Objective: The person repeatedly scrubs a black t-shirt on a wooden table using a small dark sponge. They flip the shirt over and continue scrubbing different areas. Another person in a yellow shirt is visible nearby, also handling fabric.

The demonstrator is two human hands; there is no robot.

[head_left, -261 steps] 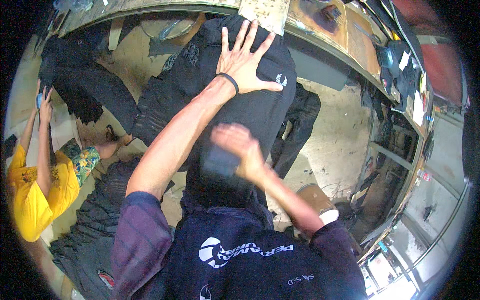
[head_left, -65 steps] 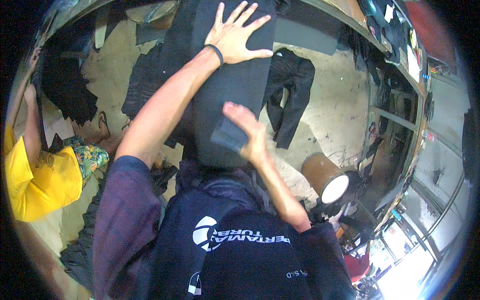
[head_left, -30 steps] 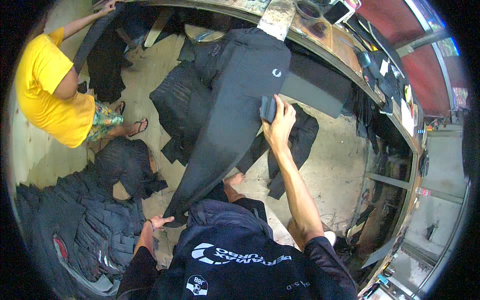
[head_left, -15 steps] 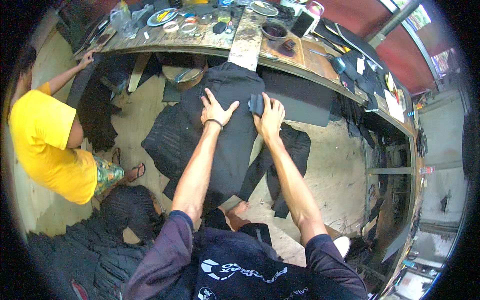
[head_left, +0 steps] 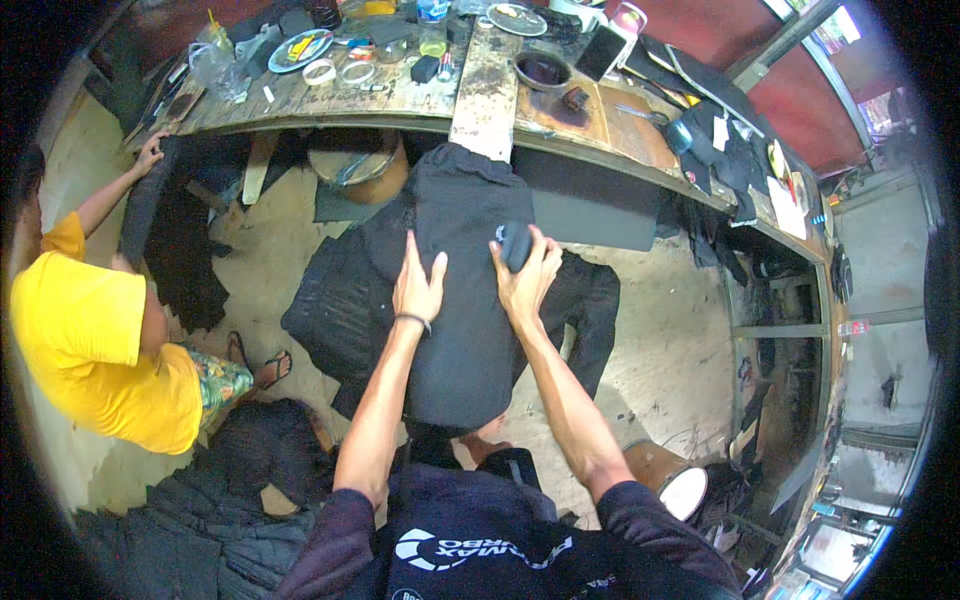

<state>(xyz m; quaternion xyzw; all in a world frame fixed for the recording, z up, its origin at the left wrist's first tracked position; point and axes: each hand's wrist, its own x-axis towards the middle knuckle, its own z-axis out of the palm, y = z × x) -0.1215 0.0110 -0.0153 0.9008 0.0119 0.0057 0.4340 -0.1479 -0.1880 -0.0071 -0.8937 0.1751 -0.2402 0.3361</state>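
A black garment [head_left: 465, 345] with a gathered edge is drawn over a narrow board [head_left: 482, 120] that juts from the workbench toward me. My left hand [head_left: 418, 288] lies flat along the garment's left side, fingers stretched and thumb apart. On the right side, my right hand [head_left: 528, 275] grips a small dark block [head_left: 515, 245] with a pale mark on it, against the cloth. Whether the block is a sponge or something harder, I cannot tell. Loose parts of the black cloth [head_left: 335, 305] hang down on both sides of the board.
Across the far side runs a wooden workbench [head_left: 330, 108] with a dark bowl [head_left: 542, 70], a plate [head_left: 300, 50] and tape rolls [head_left: 318, 71]. A person in a yellow shirt [head_left: 95, 345] stands at left. Black cloth [head_left: 200, 530] is heaped at lower left; a drum-like stool [head_left: 665, 478] stands at right.
Both hands have come nearer to me along the garment, the right one still with the block. The cloth now lies straighter over the board. The other person has shifted slightly.
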